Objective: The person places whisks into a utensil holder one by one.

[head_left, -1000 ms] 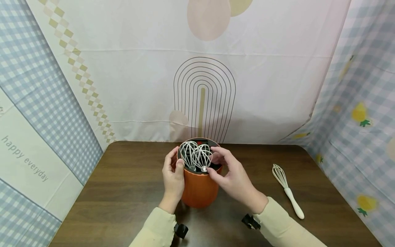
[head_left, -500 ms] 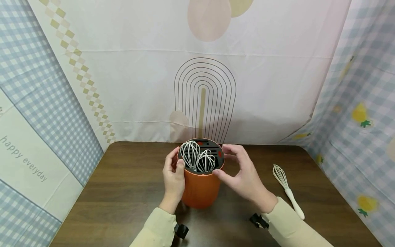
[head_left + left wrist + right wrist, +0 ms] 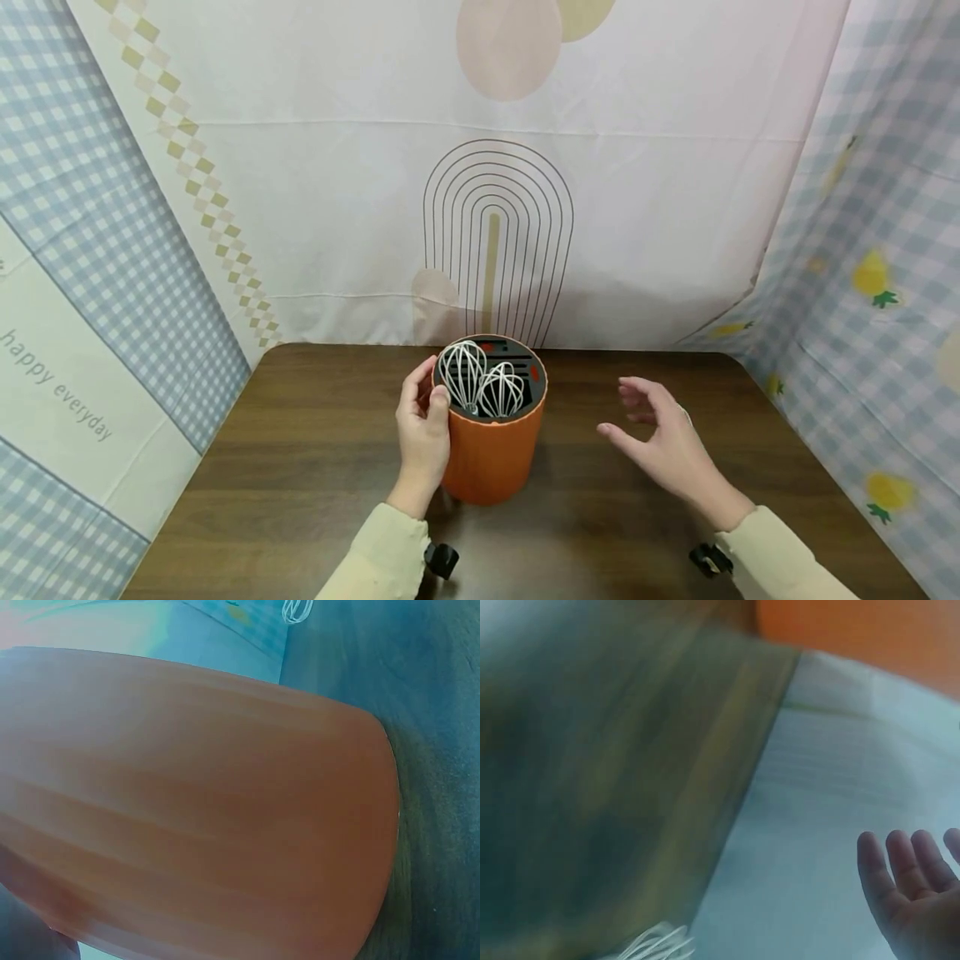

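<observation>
An orange utensil holder [image 3: 491, 462] stands upright on the table. My left hand [image 3: 423, 433] grips its left side, thumb near the rim and fingers behind. Two whisks stand in the slotted black insert, wires up: a larger whisk [image 3: 462, 367] at left and a smaller whisk [image 3: 501, 390] beside it. Their handles are hidden inside. My right hand [image 3: 667, 433] hovers right of the holder, fingers spread and holding nothing. A third whisk lies on the table, almost wholly covered by that hand in the head view; its wire loops [image 3: 656, 945] show in the right wrist view.
The brown wooden table [image 3: 300, 467] runs back to a printed white cloth [image 3: 337, 208]. Checked cloths hang at both sides. Black wrist cameras [image 3: 441, 560] sit below the hands. Red marks [image 3: 535, 373] show on the insert.
My right hand has let go of the smaller whisk, which sank lower into the insert, and has moved right over the lying whisk. The left hand stays on the holder.
</observation>
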Demonstrator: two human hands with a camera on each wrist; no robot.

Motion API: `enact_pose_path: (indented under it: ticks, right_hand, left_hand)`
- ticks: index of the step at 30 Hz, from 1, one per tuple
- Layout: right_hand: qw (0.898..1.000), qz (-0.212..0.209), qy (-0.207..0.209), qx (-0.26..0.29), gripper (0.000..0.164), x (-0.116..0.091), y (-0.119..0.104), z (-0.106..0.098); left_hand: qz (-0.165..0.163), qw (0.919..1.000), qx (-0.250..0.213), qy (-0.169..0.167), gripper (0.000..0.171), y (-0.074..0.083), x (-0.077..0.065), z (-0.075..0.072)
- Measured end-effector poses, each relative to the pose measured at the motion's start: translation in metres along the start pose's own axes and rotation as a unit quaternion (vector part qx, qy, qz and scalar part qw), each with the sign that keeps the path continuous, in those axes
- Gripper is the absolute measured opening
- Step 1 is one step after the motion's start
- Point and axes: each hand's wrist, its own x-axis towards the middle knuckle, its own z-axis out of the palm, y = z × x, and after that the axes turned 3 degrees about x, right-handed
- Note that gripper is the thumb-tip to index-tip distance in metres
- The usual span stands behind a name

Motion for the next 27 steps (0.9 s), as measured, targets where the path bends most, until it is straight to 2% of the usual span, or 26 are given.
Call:
enact_pose_path:
  ticks: [8, 13, 16, 21, 27]
  right_hand:
    - [0.994, 0.096, -0.02, -0.048, 0.071, -0.02, 0.045, -0.023]
    - [0.987, 0.143, -0.036, -0.063, 0.078, -0.031, 0.062, -0.035]
    - [0.983, 0.165, -0.044, -0.067, 0.081, -0.037, 0.071, -0.039]
    - [0.972, 0.214, -0.056, -0.075, 0.087, -0.044, 0.083, -0.048]
    - [0.954, 0.278, -0.072, -0.087, 0.089, -0.053, 0.094, -0.054]
  left_hand:
    - [-0.009, 0.9996, 0.029, 0.001, 0.041, 0.003, -0.001, -0.003]
    - [-0.04, 0.9971, 0.06, -0.025, 0.041, 0.012, 0.0, -0.011]
    - [-0.045, 0.9954, 0.072, -0.043, 0.042, 0.014, -0.001, -0.015]
    - [-0.026, 0.9961, 0.063, -0.057, 0.044, 0.012, 0.0, -0.015]
    - [-0.004, 0.9985, 0.031, -0.045, 0.045, 0.006, -0.002, -0.011]
